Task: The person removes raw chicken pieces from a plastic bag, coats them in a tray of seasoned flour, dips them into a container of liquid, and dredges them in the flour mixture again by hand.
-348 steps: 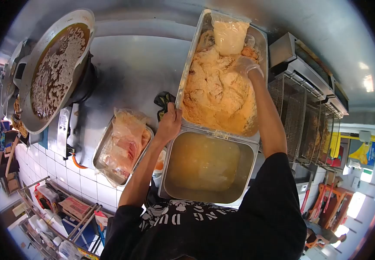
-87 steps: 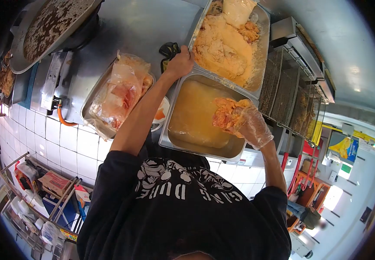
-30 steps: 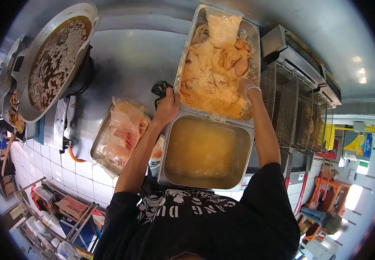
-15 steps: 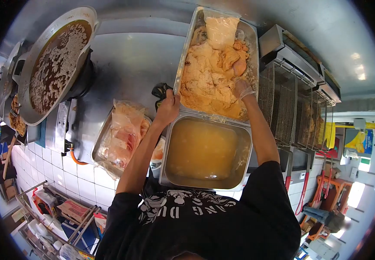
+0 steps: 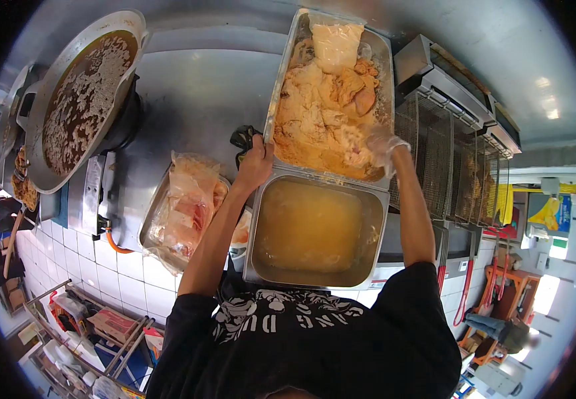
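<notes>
A long metal tray (image 5: 275,100) holds orange-tinted flour with several coated chicken pieces (image 5: 361,100) at its far right. My left hand (image 5: 257,163) is closed on the tray's near left edge, beside a crumpled black item (image 5: 242,141). Over the near right part of the flour, my right hand (image 5: 389,151), in a clear plastic glove, is smeared by motion. Its fingers are closed around a floured chicken piece (image 5: 356,145). Directly below lies a metal pan (image 5: 252,249) of cloudy yellowish liquid. A clear bag of flour (image 5: 336,46) rests at the tray's far end.
To the left, a tray (image 5: 147,229) holds bagged raw meat (image 5: 188,213). A large pan of oil (image 5: 92,100) with pale foam sits on a burner at the far left. Wire fryer baskets (image 5: 434,156) stand close to the flour tray's right side.
My right hand has come up out of the flour with a coated chicken piece and shifted slightly right and nearer. The left hand keeps its place on the tray edge.
</notes>
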Demonstrator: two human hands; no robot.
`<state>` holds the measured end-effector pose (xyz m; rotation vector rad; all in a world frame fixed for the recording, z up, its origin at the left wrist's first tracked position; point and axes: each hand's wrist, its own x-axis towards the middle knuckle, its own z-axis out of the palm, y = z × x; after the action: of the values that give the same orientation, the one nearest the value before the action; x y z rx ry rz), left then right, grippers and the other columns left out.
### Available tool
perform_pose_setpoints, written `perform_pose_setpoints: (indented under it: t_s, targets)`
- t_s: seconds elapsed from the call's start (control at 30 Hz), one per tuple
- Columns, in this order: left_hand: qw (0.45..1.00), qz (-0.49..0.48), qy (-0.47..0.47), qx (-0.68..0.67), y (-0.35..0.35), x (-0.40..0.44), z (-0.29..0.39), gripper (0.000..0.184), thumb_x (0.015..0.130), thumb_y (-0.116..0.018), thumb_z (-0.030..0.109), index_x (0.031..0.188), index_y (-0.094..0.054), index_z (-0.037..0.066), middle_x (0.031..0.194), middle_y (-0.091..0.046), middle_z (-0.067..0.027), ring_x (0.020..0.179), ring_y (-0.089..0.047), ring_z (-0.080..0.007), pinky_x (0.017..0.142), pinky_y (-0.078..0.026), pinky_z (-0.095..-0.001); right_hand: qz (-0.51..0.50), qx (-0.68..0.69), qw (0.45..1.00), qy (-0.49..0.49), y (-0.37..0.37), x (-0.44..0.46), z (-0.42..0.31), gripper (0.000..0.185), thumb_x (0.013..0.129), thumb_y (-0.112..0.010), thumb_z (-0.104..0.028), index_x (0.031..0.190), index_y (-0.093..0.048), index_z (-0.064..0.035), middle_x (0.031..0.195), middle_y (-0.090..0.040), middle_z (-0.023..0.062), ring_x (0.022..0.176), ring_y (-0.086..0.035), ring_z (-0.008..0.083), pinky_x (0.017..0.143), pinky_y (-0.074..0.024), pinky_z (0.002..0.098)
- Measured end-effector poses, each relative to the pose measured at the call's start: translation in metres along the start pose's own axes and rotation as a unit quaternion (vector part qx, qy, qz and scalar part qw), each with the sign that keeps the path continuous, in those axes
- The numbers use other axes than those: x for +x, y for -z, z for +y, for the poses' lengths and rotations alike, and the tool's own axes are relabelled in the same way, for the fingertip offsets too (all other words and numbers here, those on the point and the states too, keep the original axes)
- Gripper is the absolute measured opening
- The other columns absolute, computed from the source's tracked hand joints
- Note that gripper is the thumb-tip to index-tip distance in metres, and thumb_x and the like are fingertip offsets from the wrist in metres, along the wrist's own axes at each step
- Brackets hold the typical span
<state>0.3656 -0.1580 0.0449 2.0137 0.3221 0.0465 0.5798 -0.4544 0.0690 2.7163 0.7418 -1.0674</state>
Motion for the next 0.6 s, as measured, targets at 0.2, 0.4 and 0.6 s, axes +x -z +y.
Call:
perform_pose_setpoints:
  t_s: [0.2,0.4,0.6]
  targets:
    - [1.000,0.020,0.019,-0.010,-0.003,0.002,-0.009,0.022,0.098,-0.039,0.022,0.093,-0.036,0.001,0.070,-0.050,-0.0251,0.068,-0.057,-0.0438,0.060,-0.042,-0.0472,-0.023,-0.209,0.977,0.032,0.004,0.003,-0.062,0.034,0.092,-0.048,-0.017,0.065,-0.057,0.0013,0.062,-0.051,0.0121,0.048,-0.044,0.0219,0.052,-0.0441,0.0395]
    - [0.997,0.001,0.047,-0.067,-0.004,0.003,-0.012,0.025,0.098,-0.040,0.025,0.092,-0.032,0.003,0.067,-0.053,-0.0276,0.068,-0.056,-0.0466,0.061,-0.042,-0.0482,-0.085,-0.281,0.947,0.133,-0.003,0.032,-0.052,0.042,0.091,-0.049,-0.011,0.053,-0.036,-0.0004,0.051,-0.024,0.0065,0.042,-0.021,0.0182,0.048,-0.0302,0.0359]
    - [0.999,0.032,-0.004,-0.028,-0.006,0.001,-0.012,0.027,0.097,-0.040,0.026,0.094,-0.033,0.001,0.072,-0.057,-0.0303,0.077,-0.058,-0.0485,0.066,-0.042,-0.0501,-0.068,-0.301,0.951,0.008,-0.003,-0.013,-0.101,0.019,0.088,-0.056,-0.012,0.073,-0.057,-0.0006,0.071,-0.054,0.0142,0.056,-0.049,0.0195,0.055,-0.0440,0.0335]
